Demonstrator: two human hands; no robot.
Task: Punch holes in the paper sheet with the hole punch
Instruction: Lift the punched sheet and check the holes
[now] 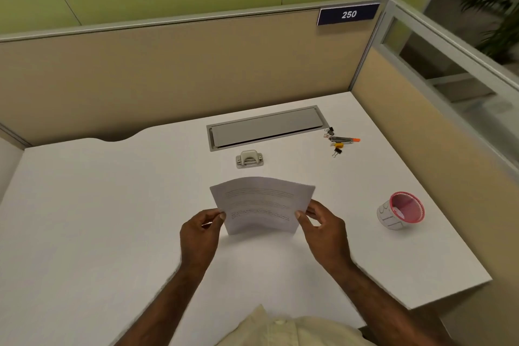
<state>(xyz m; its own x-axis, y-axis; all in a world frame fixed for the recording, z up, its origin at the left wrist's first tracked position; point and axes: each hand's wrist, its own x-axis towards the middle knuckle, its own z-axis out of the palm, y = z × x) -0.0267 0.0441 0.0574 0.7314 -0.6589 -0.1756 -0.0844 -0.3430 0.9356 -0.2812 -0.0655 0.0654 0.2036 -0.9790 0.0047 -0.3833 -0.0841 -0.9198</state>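
On my feed both hands are up w/ the paper sheet [261,205] between them. Left hand [200,236] pinches the sheet's left edge, thumb on top near the lower corner, other fingers curled behind it. Right hand [323,230] does the same on the right edge: thumb on the printed face, fingers tucked under. The sheet is lifted off the desk [98,219], bowed up in the middle, w/ a few faint lines of print I can't read. Its soft shadow falls on the desktop just below.

The hole punch [249,159] sits on the desk just beyond the sheet's far edge, apart from it, a light grey/cream one w/ the lever toward the partition. Neither hand touches it.

Behind the punch there's a grey cable-tray lid [266,128] set flush in the desktop. To its right, a small pile: black binder clips [336,151], a stapler-like item w/ an orange tip [344,140], something yellow, too small to tell. Well right of my right hand, a pink mesh cup [403,211] lies tipped on its side, mouth toward me. Beige cubicle partition [168,70] wraps the desk; a dark blue plate reading 250 [348,14] is at its top right. A cream shirt collar [280,329] shows at the bottom edge.
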